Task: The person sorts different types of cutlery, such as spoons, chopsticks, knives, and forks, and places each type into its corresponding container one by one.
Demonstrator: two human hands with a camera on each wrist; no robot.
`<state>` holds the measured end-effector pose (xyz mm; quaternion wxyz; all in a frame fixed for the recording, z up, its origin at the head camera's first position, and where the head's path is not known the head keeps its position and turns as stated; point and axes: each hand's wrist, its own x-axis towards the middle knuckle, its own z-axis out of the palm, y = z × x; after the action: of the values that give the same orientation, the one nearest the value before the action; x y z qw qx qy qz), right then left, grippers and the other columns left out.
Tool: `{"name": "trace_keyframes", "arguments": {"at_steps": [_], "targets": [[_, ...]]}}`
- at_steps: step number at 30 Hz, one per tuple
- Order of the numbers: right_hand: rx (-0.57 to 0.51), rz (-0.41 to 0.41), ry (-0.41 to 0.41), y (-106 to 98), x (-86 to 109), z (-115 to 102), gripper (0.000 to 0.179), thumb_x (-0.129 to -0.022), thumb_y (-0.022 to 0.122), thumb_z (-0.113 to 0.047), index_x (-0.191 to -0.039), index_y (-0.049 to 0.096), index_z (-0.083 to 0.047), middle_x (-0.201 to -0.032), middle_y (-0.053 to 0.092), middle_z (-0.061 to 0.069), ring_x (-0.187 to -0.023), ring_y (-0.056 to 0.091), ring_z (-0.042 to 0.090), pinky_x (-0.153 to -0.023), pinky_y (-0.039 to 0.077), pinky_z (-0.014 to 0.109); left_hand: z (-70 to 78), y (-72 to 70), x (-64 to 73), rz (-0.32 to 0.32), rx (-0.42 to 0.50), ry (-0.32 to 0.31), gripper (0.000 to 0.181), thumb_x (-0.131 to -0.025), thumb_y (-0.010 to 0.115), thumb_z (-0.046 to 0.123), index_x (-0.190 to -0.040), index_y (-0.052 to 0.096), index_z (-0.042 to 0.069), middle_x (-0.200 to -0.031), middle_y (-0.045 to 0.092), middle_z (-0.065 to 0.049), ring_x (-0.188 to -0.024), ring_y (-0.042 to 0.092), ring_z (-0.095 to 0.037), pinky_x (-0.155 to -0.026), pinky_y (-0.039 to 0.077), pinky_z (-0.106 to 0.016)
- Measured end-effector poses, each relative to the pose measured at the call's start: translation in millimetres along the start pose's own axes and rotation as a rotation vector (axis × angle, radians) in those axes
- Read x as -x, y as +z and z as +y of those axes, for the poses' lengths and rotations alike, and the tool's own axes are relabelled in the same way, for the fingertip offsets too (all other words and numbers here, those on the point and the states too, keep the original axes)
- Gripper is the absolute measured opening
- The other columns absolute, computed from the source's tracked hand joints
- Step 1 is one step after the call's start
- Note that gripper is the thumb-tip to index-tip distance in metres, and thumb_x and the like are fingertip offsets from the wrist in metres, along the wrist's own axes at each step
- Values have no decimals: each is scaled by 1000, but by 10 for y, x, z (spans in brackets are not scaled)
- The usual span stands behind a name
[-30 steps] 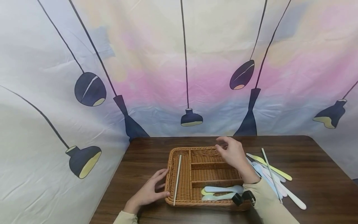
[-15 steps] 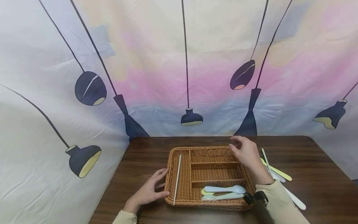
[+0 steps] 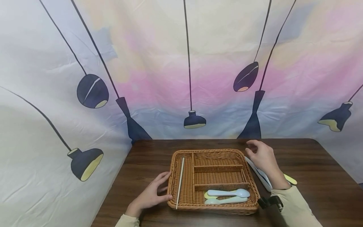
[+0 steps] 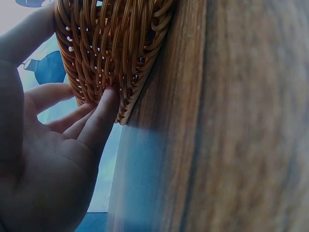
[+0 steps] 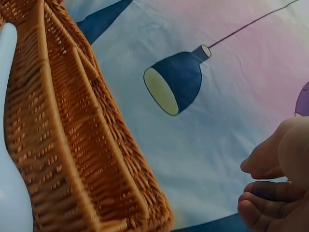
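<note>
A brown wicker cutlery basket [image 3: 215, 207] with compartments sits on the table. My left hand [image 3: 153, 194] rests against its left end; in the left wrist view the fingers [image 4: 104, 108] touch the woven wall. My right hand [image 3: 263, 157] is over the table just right of the basket, loosely curled and holding nothing. Under that hand and forearm lies loose cutlery, mostly hidden: pale pieces [image 3: 262, 178] and a yellow handle [image 3: 290, 179] show. In the front compartment lie a light blue spoon [image 3: 241, 193], a pale green spoon [image 3: 225, 200] and a yellow piece [image 3: 208, 195].
A thin pale stick [image 3: 180, 183] lies lengthwise in the basket's left compartment. The dark wooden table [image 3: 312, 157] ends at a cloth backdrop [image 3: 158, 78] printed with hanging lamps. A black wrist device [image 3: 270, 202] is on my right sleeve.
My right hand has moved right, from over the basket's back right corner to beyond its right side, and now covers much of the loose cutlery. My left hand has stayed put.
</note>
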<state>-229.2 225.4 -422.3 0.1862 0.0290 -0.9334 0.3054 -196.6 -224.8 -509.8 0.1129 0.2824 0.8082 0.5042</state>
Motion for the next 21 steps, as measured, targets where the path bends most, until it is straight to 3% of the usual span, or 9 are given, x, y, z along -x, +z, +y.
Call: {"name": "trace_keyframes", "arguments": {"at_steps": [5, 13, 21], "targets": [[21, 2, 7, -24, 19, 104, 32, -91, 64, -12, -120, 62, 2, -103, 66, 22, -87, 65, 35, -68, 55, 50, -4, 2, 5, 8, 3, -25, 85, -85, 77, 20, -154, 28, 11, -154, 25, -13, -136, 38, -38, -102, 48, -21], [43, 12, 35, -36, 58, 301, 34, -91, 63, -13, -121, 62, 3, -104, 65, 24, -87, 65, 36, -69, 55, 52, -29, 5, 3, 1, -6, 9, 83, -87, 75, 17, -154, 26, 6, -153, 25, -18, -135, 38, -42, -103, 50, -28], [61, -21, 79, -46, 71, 472, 37, -91, 62, -16, -123, 60, 2, -108, 64, 25, -92, 64, 39, -71, 53, 55, -14, -1, 1, -1, 9, -19, 84, -87, 75, 18, -154, 26, 8, -154, 24, -15, -137, 36, -40, -104, 48, -25]]}}
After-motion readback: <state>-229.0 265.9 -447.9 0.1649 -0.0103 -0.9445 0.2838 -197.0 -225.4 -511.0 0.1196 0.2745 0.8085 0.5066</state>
